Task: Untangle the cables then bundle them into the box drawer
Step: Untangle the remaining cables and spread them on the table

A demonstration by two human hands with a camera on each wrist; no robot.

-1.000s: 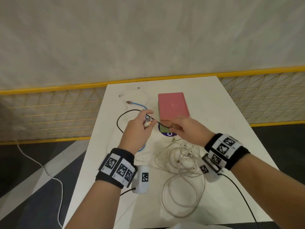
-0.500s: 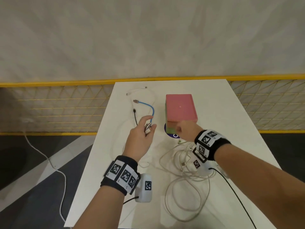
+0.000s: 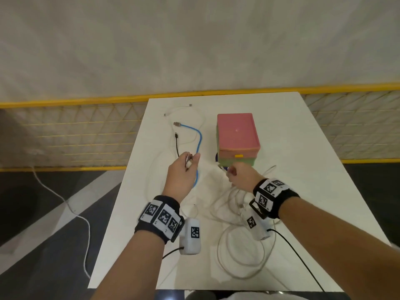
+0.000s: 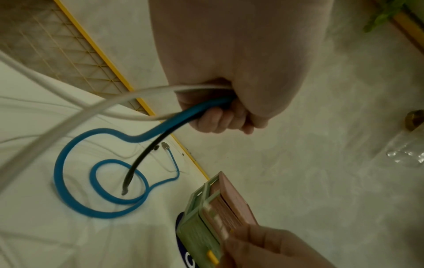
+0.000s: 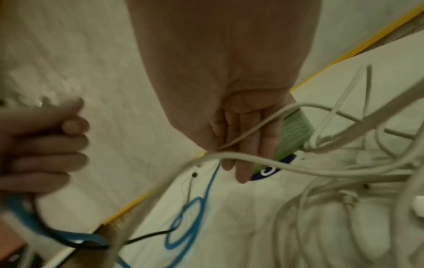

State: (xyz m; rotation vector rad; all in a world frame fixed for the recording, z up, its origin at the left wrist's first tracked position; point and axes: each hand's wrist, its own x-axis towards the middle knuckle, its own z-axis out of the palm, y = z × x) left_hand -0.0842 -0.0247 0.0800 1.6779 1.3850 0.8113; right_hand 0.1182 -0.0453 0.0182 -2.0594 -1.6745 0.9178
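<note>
A pink-topped box [image 3: 237,133] with a green lower drawer [image 3: 240,162] stands at mid-table. My left hand [image 3: 191,160] is raised left of it, fingers curled round the ends of a blue cable [image 3: 200,139], a black cable [image 3: 177,146] and a white one; the left wrist view shows that grip [image 4: 220,116]. My right hand [image 3: 228,172] hovers at the box's front left corner and pinches a white cable [image 5: 252,130] that runs back into the white tangle [image 3: 233,204]. The blue cable lies looped on the table [image 4: 69,172].
A short white cable [image 3: 179,108] lies at the table's far left. A yellow mesh fence [image 3: 75,131] runs behind and beside the white table [image 3: 303,148]. A white cord [image 3: 65,202] trails on the floor to the left. A blue round sticker [image 3: 216,158] peeks from under the box.
My hands have drawn apart: the left moved left with the cable ends, the black cable now trails straight behind it, and the right shifted to the box's front corner.
</note>
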